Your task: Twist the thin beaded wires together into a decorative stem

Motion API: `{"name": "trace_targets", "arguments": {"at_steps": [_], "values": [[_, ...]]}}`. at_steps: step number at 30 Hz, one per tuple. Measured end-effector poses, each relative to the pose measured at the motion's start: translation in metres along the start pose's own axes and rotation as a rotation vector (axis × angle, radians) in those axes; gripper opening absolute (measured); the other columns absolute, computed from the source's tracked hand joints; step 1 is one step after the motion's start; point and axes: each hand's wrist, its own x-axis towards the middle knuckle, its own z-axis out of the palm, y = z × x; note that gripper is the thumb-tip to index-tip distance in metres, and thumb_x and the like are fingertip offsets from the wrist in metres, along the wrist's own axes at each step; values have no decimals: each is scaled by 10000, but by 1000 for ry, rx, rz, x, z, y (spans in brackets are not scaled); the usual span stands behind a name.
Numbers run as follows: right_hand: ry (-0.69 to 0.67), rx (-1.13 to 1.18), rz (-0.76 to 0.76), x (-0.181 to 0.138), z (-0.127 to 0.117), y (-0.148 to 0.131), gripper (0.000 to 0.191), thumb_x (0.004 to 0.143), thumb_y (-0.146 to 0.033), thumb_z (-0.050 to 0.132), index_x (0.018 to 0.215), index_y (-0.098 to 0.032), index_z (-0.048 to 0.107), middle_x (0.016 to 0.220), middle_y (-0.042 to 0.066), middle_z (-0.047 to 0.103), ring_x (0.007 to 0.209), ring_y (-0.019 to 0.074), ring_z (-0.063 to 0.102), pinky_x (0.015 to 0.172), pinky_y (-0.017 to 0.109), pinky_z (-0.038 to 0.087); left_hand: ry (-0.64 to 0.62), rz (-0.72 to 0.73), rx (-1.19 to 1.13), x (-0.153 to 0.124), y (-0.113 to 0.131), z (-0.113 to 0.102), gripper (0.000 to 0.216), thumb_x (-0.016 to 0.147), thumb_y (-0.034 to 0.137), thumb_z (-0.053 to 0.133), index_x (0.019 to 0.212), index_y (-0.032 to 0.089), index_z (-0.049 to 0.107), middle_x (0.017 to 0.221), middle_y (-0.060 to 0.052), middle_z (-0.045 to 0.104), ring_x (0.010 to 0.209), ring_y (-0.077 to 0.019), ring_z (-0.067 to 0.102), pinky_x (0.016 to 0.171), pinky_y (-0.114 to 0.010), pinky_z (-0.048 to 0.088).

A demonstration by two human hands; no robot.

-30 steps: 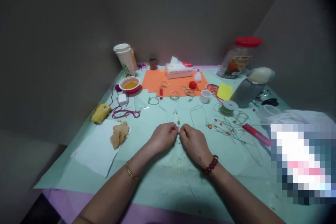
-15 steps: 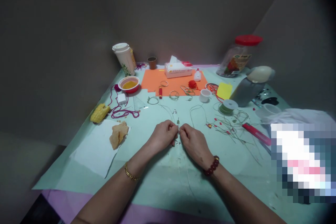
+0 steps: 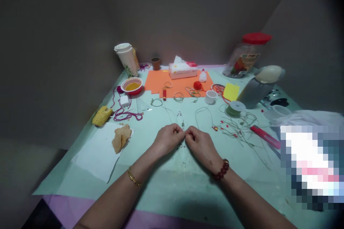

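Note:
My left hand and my right hand meet above the middle of the table, fingertips pinched together and almost touching. A thin greenish cord runs in a loop down to my right hand. Another fine strand leads toward my left hand. The piece between the fingertips is too small to see clearly. Just beyond the fingers lies a small green bead-like piece, with tiny dark bits on the cloth around it.
A spool of green cord, cut cord pieces and a pink-handled tool lie to the right. At the left are purple cord, yellow corn and a red bowl. Behind, a tissue pack rests on orange paper.
My fingertips have come together, and my right hand has turned slightly inward. The thin strand that trailed toward me below the hands no longer shows.

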Motion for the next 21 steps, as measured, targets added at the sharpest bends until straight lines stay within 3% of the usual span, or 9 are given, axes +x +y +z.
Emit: {"name": "trace_targets", "arguments": {"at_steps": [9,15,21], "values": [[-29,-11,-19,0,-2,2,183,817,-225,399,673,-205,509,588,-6,555,565,143,485,547,247,282,51,34,45,-2,-1,4,174,747,283,517,680,160,621,583,18,519,562,-100,402,538,-229,269],[-29,-72,23,0,0,0,193,840,-239,389,704,-207,522,607,7,581,577,152,505,552,253,271,19,57,0,0,-5,3,198,770,304,504,674,158,595,601,11,519,567,-96,393,529,-228,266],[-32,-129,9,-1,2,0,201,859,-240,386,731,-207,536,636,18,610,586,152,519,561,254,270,-77,-14,-169,6,-15,3,210,738,349,544,737,143,588,599,28,476,532,-76,351,488,-214,258]]}}
